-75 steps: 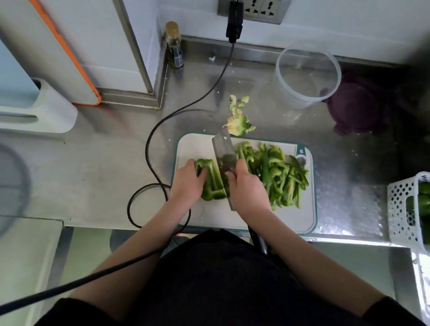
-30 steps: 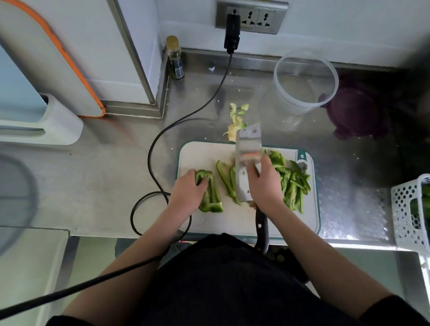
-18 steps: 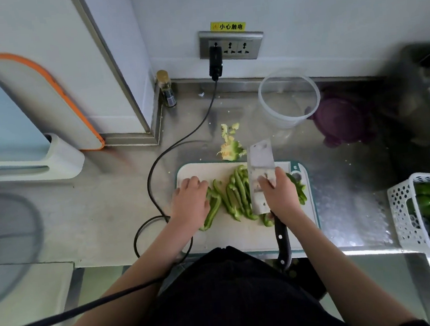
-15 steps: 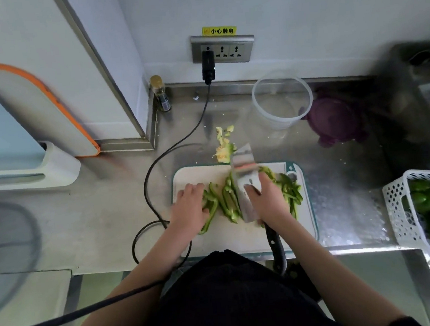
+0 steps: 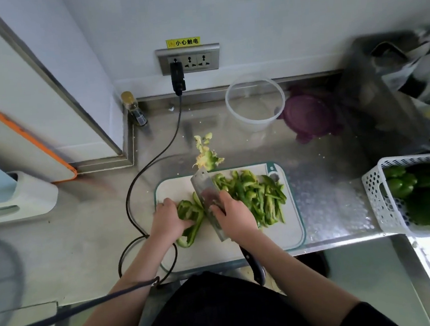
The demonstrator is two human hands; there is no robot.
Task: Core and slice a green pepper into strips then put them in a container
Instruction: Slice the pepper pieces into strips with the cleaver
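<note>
My right hand (image 5: pixel 236 220) was closed around the cleaver (image 5: pixel 208 203), gripping it high where the blade meets the handle, with the dark handle running back toward my body past the near edge of the board (image 5: pixel 291 230). The blade stood on edge across the board, angled a little to the left at its far tip. My left hand (image 5: pixel 168 220) pressed down on the uncut pepper piece (image 5: pixel 190 217) just left of the blade, fingers curled over it and holding it flat against the board. The blade touched or nearly touched that piece; I could not tell which.

To the right of the cleaver lay the strips (image 5: pixel 256 198), a loose heap spread over the right half of the board up to its corner hole. The core (image 5: pixel 206 153) and its pale scraps sat on the bench (image 5: pixel 325 199) just beyond the board's far edge.

Further back, near the wall, the container (image 5: pixel 255 103) stood upright and clear, well apart from the strips. A purple lid (image 5: pixel 309 114) lay just beside it on the right. A black cable (image 5: pixel 155 158) ran from the wall socket (image 5: pixel 189 58) down across the bench and looped past the board's left edge, close to my left wrist. A small bottle (image 5: pixel 134 109) stood in the corner behind it. At the far right a white basket (image 5: pixel 380 199) held whole green peppers (image 5: pixel 422 195).
</note>
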